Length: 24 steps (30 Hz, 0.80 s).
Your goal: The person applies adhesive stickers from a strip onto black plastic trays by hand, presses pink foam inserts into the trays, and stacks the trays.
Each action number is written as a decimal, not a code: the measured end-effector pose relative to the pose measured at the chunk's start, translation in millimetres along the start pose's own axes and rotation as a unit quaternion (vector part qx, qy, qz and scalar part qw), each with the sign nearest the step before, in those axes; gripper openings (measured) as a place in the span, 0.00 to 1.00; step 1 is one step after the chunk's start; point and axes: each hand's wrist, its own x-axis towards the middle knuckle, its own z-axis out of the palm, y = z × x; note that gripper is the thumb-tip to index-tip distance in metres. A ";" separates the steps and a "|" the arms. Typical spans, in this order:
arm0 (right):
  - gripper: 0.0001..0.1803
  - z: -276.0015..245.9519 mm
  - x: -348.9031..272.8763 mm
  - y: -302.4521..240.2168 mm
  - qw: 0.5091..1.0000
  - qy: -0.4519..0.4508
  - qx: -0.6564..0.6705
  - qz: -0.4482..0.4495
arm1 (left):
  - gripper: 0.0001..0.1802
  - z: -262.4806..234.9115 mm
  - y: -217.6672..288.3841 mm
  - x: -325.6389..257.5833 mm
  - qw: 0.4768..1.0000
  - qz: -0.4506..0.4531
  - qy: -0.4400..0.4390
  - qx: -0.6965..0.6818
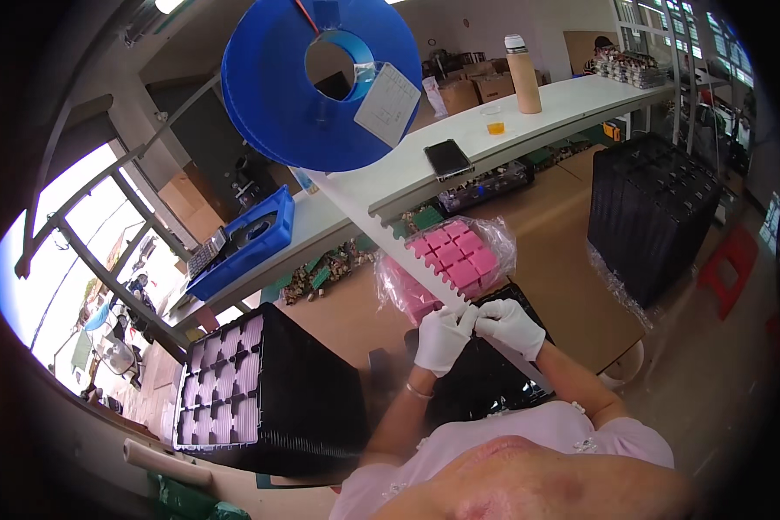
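Observation:
A long white strip (388,245) with a notched edge runs down from a large blue reel (264,104) to my hands. White gloves cover both hands. My left hand (443,341) pinches the strip near its lower stretch. Close beside it, my right hand (511,327) also has its fingers closed on the strip, whose tail hangs below toward my chest. The fingertips nearly meet and hide the part of the strip between them. Beneath the hands lies a black tray (451,394). Just beyond them, pink foam-like blocks (461,251) sit in clear plastic wrap.
A stack of black trays with pale pink pieces (224,381) stands at the left, another black tray stack (646,225) at the right. A white shelf (572,102) crosses behind, bearing a tan bottle (523,80), a dark phone (447,158) and a blue bin (273,232). A red stool (726,273) stands far right.

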 end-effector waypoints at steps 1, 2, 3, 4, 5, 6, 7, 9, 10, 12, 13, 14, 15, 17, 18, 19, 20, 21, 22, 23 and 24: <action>0.05 3.3 0.2 6.2 0.998 0.021 -0.019 -0.049 | 0.08 3.0 3.3 1.0 0.995 -0.030 0.047 -0.078; 0.05 3.0 3.5 9.8 0.998 0.021 -0.018 -0.057 | 0.09 5.3 6.4 3.3 0.982 -0.059 0.091 -0.157; 0.04 3.2 5.8 12.6 0.976 0.064 -0.138 -0.154 | 0.09 5.4 10.1 6.2 0.982 -0.056 0.093 -0.153; 0.04 3.3 6.8 14.4 0.930 0.107 -0.255 -0.243 | 0.10 4.0 15.1 9.6 0.969 -0.101 0.097 -0.203; 0.04 3.7 7.1 13.9 0.930 0.107 -0.253 -0.244 | 0.10 3.0 17.7 12.0 0.951 -0.146 0.099 -0.253; 0.04 5.3 7.2 9.6 0.907 0.123 -0.292 -0.277 | 0.10 5.6 13.3 13.3 0.951 -0.146 0.098 -0.253; 0.05 6.5 4.5 5.8 0.882 0.137 -0.330 -0.308 | 0.11 10.0 6.5 13.7 0.958 -0.129 0.087 -0.240; 0.05 5.4 -7.9 1.1 0.896 0.091 -0.320 -0.293 | 0.12 9.2 1.9 14.7 0.964 -0.112 0.075 -0.228; 0.05 3.1 -15.9 0.4 0.908 0.043 -0.309 -0.279 | 0.13 8.0 0.5 14.8 0.926 -0.191 0.082 -0.315; 0.06 -13.4 -44.7 7.0 0.928 -0.080 -0.308 -0.192 | 0.14 1.7 -0.1 10.2 0.871 -0.272 0.085 -0.399; 0.07 -21.7 -65.4 12.2 0.954 -0.074 -0.258 -0.132 | 0.13 -2.9 -0.6 6.2 0.857 -0.298 0.085 -0.411; 0.09 -37.5 -77.9 19.2 0.976 -0.053 -0.210 -0.017 | 0.12 2.8 -9.0 13.0 0.839 -0.333 0.069 -0.424; 0.10 -48.5 -99.3 19.0 0.968 -0.020 -0.180 0.176 | 0.13 5.6 -12.8 10.1 0.842 -0.322 0.075 -0.427; 0.10 -89.7 -159.8 88.7 0.955 0.024 -0.241 0.170 | 0.14 11.8 -23.8 7.1 0.847 -0.322 0.066 -0.418; 0.11 -107.4 -195.6 119.1 0.932 0.072 -0.206 0.289 | 0.14 16.4 -28.6 2.4 0.854 -0.323 0.061 -0.404; 0.12 -126.2 -237.4 157.5 0.910 0.137 -0.124 0.371 | 0.15 16.1 -31.2 0.0 0.842 -0.332 0.069 -0.419; 0.14 -155.6 -293.8 217.4 0.876 0.120 -0.285 0.370 | 0.15 14.2 -28.5 2.6 0.832 -0.339 0.063 -0.435; 0.13 -170.6 -327.6 231.8 0.826 0.122 -0.339 0.434 | 0.15 2.8 -19.8 7.6 0.847 -0.321 0.069 -0.419; 0.13 -183.1 -349.2 232.4 0.786 0.144 -0.366 0.476 | 0.14 7.7 -22.1 6.8 0.834 -0.335 0.068 -0.434; 0.15 -195.8 -364.7 231.3 0.752 0.181 -0.384 0.504 | 0.13 6.2 -16.4 9.8 0.826 -0.316 0.105 -0.455; 0.18 -205.8 -374.0 225.9 0.717 0.234 -0.397 0.523 | 0.12 4.2 -19.0 8.1 0.852 -0.288 0.104 -0.425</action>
